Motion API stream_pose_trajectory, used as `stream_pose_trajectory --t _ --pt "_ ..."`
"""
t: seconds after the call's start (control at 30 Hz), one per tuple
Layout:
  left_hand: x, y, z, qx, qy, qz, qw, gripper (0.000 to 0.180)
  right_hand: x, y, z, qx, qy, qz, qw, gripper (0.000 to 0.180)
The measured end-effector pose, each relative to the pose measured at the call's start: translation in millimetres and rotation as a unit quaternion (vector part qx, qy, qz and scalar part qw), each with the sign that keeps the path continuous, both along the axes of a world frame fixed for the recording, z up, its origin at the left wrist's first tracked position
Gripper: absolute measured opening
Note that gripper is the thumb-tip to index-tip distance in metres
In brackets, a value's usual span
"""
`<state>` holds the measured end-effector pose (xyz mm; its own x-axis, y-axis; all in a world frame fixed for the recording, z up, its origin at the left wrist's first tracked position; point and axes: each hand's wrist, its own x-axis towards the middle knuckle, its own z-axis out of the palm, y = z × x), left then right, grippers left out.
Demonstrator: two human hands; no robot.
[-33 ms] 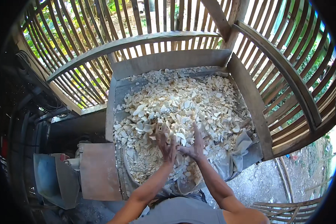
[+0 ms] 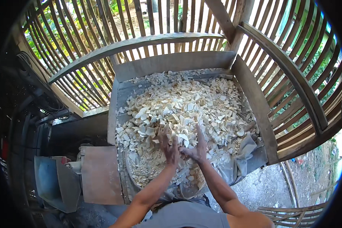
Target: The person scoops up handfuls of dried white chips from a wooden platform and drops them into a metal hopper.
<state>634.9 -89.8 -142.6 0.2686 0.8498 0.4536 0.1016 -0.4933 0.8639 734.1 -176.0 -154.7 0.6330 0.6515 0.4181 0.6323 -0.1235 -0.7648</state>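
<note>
A broad heap of dry, off-white chips (image 2: 190, 98), thin and curved, fills a wooden bin (image 2: 174, 60) in front of me. My left hand (image 2: 168, 149) presses into the near side of the heap, fingers spread and pointing away from me. Beside it my right hand (image 2: 199, 149) is stretched out too, its thumb close to the left hand. Several chips lie between the two palms, and some fingertips are hidden among them. Below my left hand lies a patch of finer crumbs (image 2: 150, 173). A grey cloth (image 2: 247, 148) is bunched at the bin's near right corner.
A slatted wooden wall (image 2: 140, 22) curves behind the bin and along its right side. To the left stand a metal hopper (image 2: 47, 178) and a flat reddish-brown panel (image 2: 100, 173). Dark cables (image 2: 45, 87) hang at far left. Poles (image 2: 288, 178) lie on the floor at right.
</note>
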Motion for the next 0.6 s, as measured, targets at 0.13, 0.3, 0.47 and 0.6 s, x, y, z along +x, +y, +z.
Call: stream_pose_trajectory --t 0.13,0.3,0.47,0.6 --pt "18.8 9.3 13.0 -0.169 -0.13 -0.004 0.977 0.04 1.3 27.2 5.7 0.093 0.154 0.065 0.982 0.121" --pt "28.4 6.9 33.6 -0.152 -0.142 0.023 0.978 0.036 -4.5 36.9 9.2 0.175 0.255 0.064 0.949 0.1" --pt "27.0 3.3 41.2 -0.143 -0.188 0.029 0.971 0.038 -14.7 38.7 34.6 0.205 0.396 0.085 0.891 0.07" --pt "23.0 5.6 46.0 -0.141 -0.228 0.036 0.963 0.039 -18.2 45.5 48.7 0.206 0.432 0.1 0.872 0.065"
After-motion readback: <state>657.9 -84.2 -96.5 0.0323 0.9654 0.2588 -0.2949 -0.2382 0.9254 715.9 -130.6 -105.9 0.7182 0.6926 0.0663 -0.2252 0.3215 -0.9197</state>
